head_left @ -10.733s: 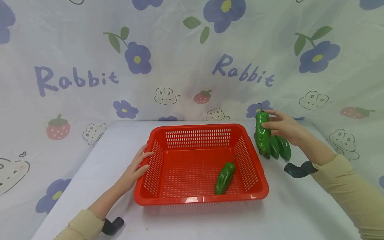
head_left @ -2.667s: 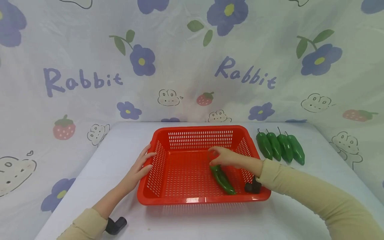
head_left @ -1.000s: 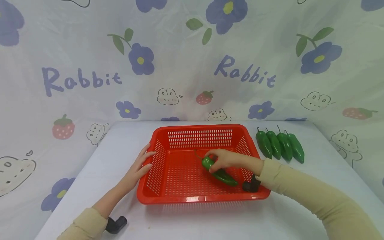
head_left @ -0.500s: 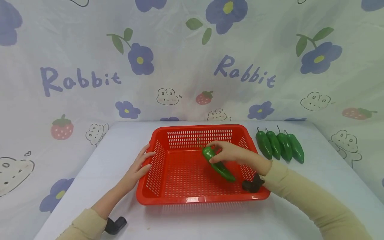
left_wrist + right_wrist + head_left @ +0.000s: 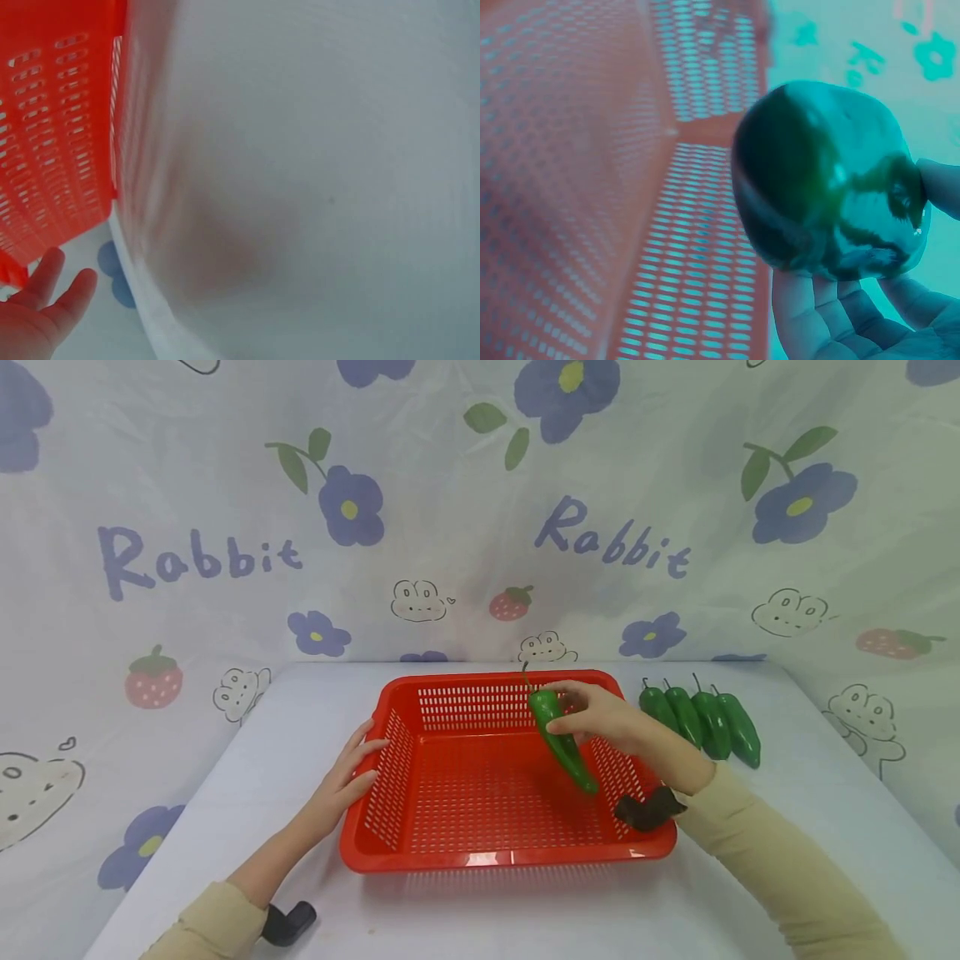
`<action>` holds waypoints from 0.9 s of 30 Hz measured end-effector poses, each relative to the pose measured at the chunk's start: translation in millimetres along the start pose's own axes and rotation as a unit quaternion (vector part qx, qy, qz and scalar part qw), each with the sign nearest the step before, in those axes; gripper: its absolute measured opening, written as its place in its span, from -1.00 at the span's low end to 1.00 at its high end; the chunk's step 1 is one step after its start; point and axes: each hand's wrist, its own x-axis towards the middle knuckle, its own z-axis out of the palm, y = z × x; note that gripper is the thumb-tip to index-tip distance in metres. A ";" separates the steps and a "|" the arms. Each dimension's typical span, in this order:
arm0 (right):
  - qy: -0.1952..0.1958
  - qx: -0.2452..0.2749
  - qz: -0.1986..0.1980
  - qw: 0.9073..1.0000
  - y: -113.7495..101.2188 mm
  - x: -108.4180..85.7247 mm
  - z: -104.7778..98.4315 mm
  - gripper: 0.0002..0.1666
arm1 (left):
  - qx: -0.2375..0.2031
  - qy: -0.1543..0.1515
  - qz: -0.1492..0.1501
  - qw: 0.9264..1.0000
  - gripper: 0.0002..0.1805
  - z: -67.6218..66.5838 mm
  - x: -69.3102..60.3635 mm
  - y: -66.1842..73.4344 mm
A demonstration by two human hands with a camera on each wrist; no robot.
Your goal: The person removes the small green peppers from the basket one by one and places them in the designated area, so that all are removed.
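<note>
Held above the red plastic basket (image 5: 510, 860) is a glossy green pepper (image 5: 561, 745), tilted with its stem end up. My right hand (image 5: 600, 717) grips it near the stem end, thumb on one side and fingers behind. In the right wrist view the pepper (image 5: 825, 180) looms large between thumb and fingers. My left hand (image 5: 341, 785) rests on the basket's left rim with its fingers spread. The left wrist view shows part of that hand (image 5: 45, 315) beside the basket wall (image 5: 56, 135).
Several more green peppers (image 5: 712, 725) lie side by side on the white table (image 5: 720, 860), right of the basket. A white printed cloth (image 5: 450, 485) hangs behind the table. Black wrist straps or mounts (image 5: 288, 925) sit at the cuffs.
My right hand has lifted the pepper off the basket floor and carried it up, back and slightly right. The left hand stays on the rim. Earlier, another pepper joined the row on the right.
</note>
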 end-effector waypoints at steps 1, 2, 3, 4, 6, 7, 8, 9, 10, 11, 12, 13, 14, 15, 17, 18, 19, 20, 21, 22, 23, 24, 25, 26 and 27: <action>0.004 0.008 -0.006 1.000 -0.7 -2.4 -3.5 -0.30 | -0.001 0.000 0.002 1.000 -0.55 0.0 -0.1 0.1; 0.008 0.015 -0.010 1.000 -0.9 -5.0 -7.0 -0.28 | -0.003 -0.001 0.002 1.000 -0.55 -0.1 -0.1 0.2; 0.011 0.023 -0.015 1.000 -0.9 -7.3 -10.4 -0.27 | -0.005 -0.002 0.003 1.000 -0.55 -0.1 0.0 0.2; 0.015 0.030 -0.020 0.999 -1.1 -9.7 -13.4 -0.26 | -0.007 -0.002 0.004 1.000 -0.56 -0.2 0.2 0.3; 0.019 0.039 -0.033 0.999 -0.8 -14.1 -19.7 -0.23 | -0.009 -0.004 0.005 1.000 -0.56 -0.5 0.5 0.5; 0.023 0.040 -0.037 0.998 -0.9 -16.3 -22.5 -0.22 | -0.010 -0.003 0.004 1.000 -0.56 -0.6 0.6 0.6; 0.027 0.040 -0.040 0.998 -1.0 -18.4 -25.0 -0.22 | -0.011 -0.003 0.002 1.000 -0.56 -0.7 0.5 0.6; 0.030 0.042 -0.041 0.998 -1.3 -20.5 -27.5 -0.22 | -0.012 -0.002 0.002 1.000 -0.56 -0.6 0.5 0.7; 0.035 0.039 -0.039 0.998 -1.6 -22.6 -30.0 -0.22 | -0.012 -0.001 0.001 1.000 -0.56 -0.6 0.4 0.7; 0.040 0.035 -0.036 0.998 -1.7 -24.6 -32.5 -0.22 | -0.012 -0.001 0.000 1.000 -0.56 -0.6 0.4 0.8; 0.046 0.031 -0.034 0.998 -1.7 -26.6 -35.0 -0.22 | -0.013 -0.001 -0.001 1.000 -0.55 -0.5 0.3 0.7; 0.050 0.030 -0.032 0.998 -1.9 -28.6 -37.4 -0.22 | -0.013 -0.001 -0.001 1.000 -0.55 -0.5 0.2 0.8; 0.053 0.030 -0.032 0.998 -1.7 -30.5 -40.0 -0.23 | -0.013 -0.001 -0.001 1.000 -0.55 -0.5 0.2 1.0; 0.056 0.031 -0.034 0.997 -1.4 -32.5 -42.7 -0.23 | -0.012 -0.001 -0.002 1.000 -0.55 -0.4 0.1 1.2; 0.061 0.039 -0.043 0.996 -0.4 -36.5 -48.2 -0.24 | -0.013 -0.001 -0.002 1.000 -0.55 -0.4 -0.1 1.4; 0.065 0.043 -0.045 0.996 -0.1 -38.9 -51.1 -0.24 | -0.013 -0.001 -0.003 1.000 -0.55 -0.3 -0.2 1.5; 0.069 0.049 -0.047 0.995 0.2 -41.4 -53.9 -0.24 | -0.012 -0.001 -0.004 1.000 -0.55 -0.3 -0.4 1.6; 0.074 0.054 -0.049 0.995 0.9 -43.8 -56.7 -0.24 | -0.011 -0.001 -0.005 1.000 -0.55 -0.4 -0.5 1.6; 0.081 0.057 -0.050 0.994 1.5 -46.2 -59.4 -0.24 | -0.011 -0.001 -0.006 1.000 -0.55 -0.4 -0.7 1.4; 0.088 0.061 -0.049 0.993 2.1 -48.5 -62.0 -0.25 | -0.010 -0.001 -0.006 1.000 -0.55 -0.6 -0.7 1.4; 0.095 0.060 -0.048 0.992 2.7 -50.9 -64.4 -0.26 | -0.009 -0.001 -0.007 1.000 -0.55 -0.7 -0.7 1.4; 0.104 0.057 -0.046 0.992 3.4 -53.2 -66.8 -0.25 | -0.009 -0.001 -0.006 1.000 -0.55 -0.8 -0.7 1.4; 0.110 0.058 -0.046 0.991 4.5 -54.9 -69.1 -0.25 | -0.009 -0.001 -0.006 1.000 -0.55 -0.9 -0.6 1.3; 0.117 0.055 -0.044 0.991 5.6 -56.4 -71.4 -0.24 | -0.008 -0.002 -0.005 1.000 -0.55 -1.0 -0.6 1.2; 0.123 0.048 -0.042 0.990 6.4 -58.2 -73.7 -0.24 | -0.007 -0.002 -0.003 1.000 -0.55 -1.1 -0.7 1.2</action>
